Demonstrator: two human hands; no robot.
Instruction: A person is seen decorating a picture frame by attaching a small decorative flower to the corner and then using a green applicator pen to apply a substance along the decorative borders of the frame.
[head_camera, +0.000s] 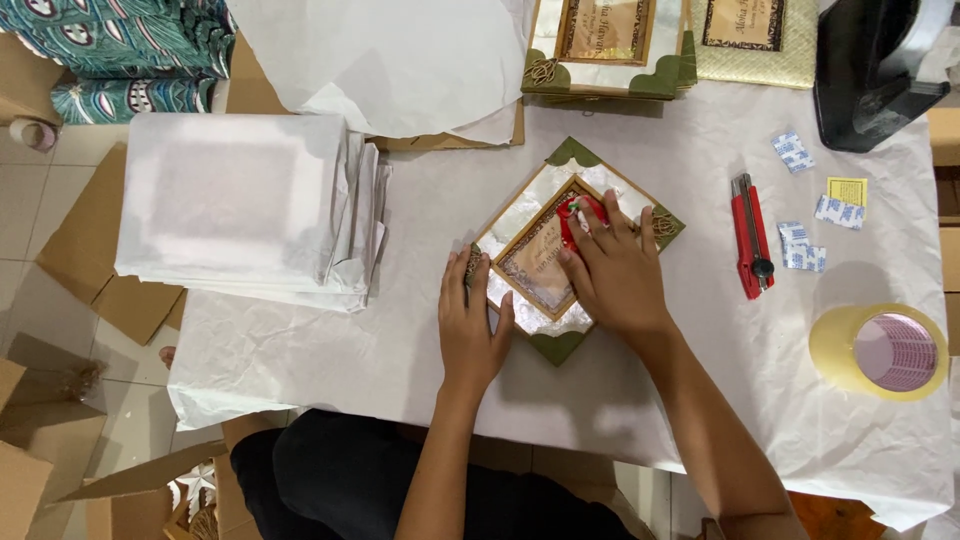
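Two hands rest on a square decorated frame that lies turned like a diamond near the middle of the paper-covered counter. The left hand lies flat and relaxed, fingers extended, pressing the frame's near-left corner without gripping it. The right hand covers the frame's near-right side, its fingertips closed around a small red object held against the frame's brown centre panel. The frame has a pearly pale border and green corners.

Toward the left edge of the counter sits a stack of white paper-wrapped parcels. To the right of the frame lies a red utility knife, with small white sachets just beside it and a yellow slip near them. A roll of yellowish tape sits by the right edge. Two more frames lie along the far edge, next to a black tape dispenser.
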